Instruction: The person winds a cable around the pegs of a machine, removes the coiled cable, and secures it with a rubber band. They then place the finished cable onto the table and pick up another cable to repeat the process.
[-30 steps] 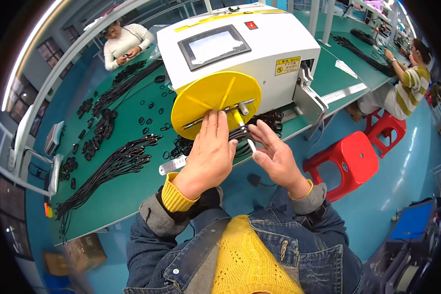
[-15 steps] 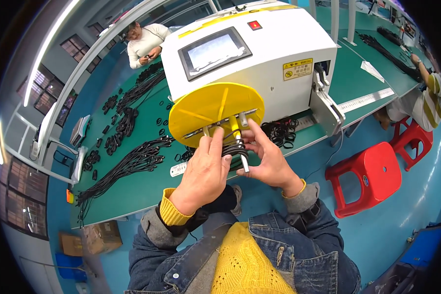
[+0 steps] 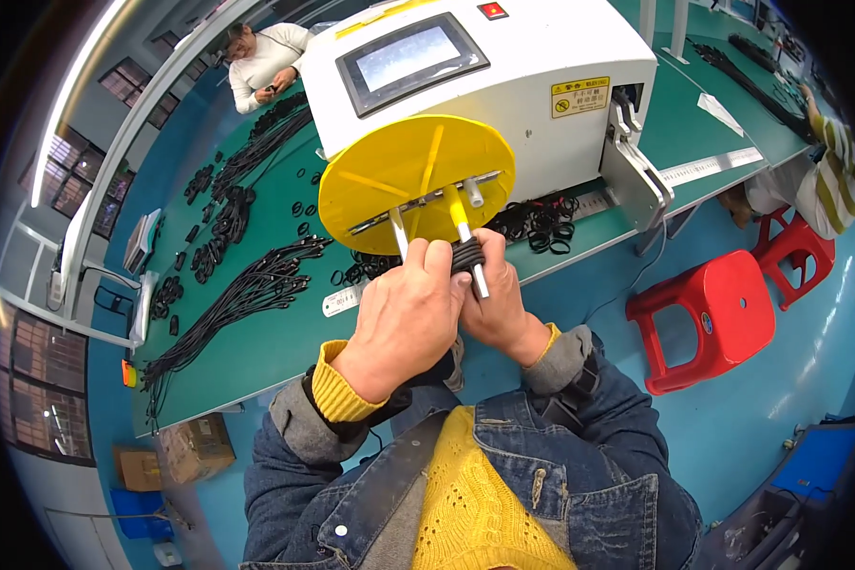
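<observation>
A coil of black cable (image 3: 467,256) sits wrapped around the metal pegs of a yellow disc (image 3: 366,185) on the front of a white winding machine (image 3: 541,57). My left hand (image 3: 404,318) closes over the coil by the left peg (image 3: 398,228), fingers curled and hiding much of the cable. Around the coil's right side is my right hand (image 3: 496,302), gripping close to the right peg (image 3: 480,282), whose bare tip pokes out between the hands. Both thumbs come close together below the coil.
Bundled black cables (image 3: 233,299) and small black rings (image 3: 549,228) lie on the green table (image 3: 256,366). A metal ruler (image 3: 712,166) runs along it. Red stools (image 3: 722,318) stand to the right. One person (image 3: 271,66) works at far left, another (image 3: 831,171) at far right.
Both hands have drawn together and closed tighter on the coil; the right fingers, spread before, now wrap it. The coil looks more compact. The view has shifted slightly.
</observation>
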Demonstrator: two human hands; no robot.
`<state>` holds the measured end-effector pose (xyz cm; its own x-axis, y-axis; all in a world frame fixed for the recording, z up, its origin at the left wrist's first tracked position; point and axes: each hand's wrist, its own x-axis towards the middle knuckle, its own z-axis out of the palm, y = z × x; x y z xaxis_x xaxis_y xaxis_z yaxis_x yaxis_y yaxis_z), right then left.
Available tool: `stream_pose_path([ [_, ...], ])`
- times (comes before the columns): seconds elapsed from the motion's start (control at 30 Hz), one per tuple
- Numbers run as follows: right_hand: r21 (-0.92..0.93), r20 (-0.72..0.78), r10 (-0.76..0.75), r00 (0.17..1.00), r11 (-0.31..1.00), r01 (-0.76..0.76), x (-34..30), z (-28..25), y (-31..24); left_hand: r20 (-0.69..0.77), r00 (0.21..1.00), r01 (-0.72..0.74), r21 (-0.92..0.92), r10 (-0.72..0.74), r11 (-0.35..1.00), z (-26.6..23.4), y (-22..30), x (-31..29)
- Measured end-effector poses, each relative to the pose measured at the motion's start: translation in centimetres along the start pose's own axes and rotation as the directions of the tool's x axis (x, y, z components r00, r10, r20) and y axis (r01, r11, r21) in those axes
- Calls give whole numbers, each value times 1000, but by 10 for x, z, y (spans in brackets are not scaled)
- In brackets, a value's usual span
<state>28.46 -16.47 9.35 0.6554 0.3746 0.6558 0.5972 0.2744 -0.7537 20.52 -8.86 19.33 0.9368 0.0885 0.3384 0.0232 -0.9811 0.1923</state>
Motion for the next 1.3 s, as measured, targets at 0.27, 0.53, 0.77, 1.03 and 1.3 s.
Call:
stream_pose_path([
  [0.27, -38, 26, 101, 995, 994, -100, -41, -20, -45, 46, 996, -67, -159, 75, 985, -5, 21, -52],
  [0.53, -249, 243, 341, 908, 927, -281, -80, -15, -8, 476, 875, 476, -818, -84, 322, 78, -38, -82],
  [0.77, -329, 362, 271, 892, 932, -150, -97, -10, -3, 890, 370, 907, -283, 266, -313, 73, -46, -88],
  [1.03, -246, 635, 263, 727, 960, -133, -101, -10, 11, 868, 302, 941, -337, 394, 21, 101, -59, -106],
  [1.3, -363, 620, 452, 641, 890, -276, -95, -13, 23, 858, 377, 910, -274, 348, -310, 121, -64, -109],
])
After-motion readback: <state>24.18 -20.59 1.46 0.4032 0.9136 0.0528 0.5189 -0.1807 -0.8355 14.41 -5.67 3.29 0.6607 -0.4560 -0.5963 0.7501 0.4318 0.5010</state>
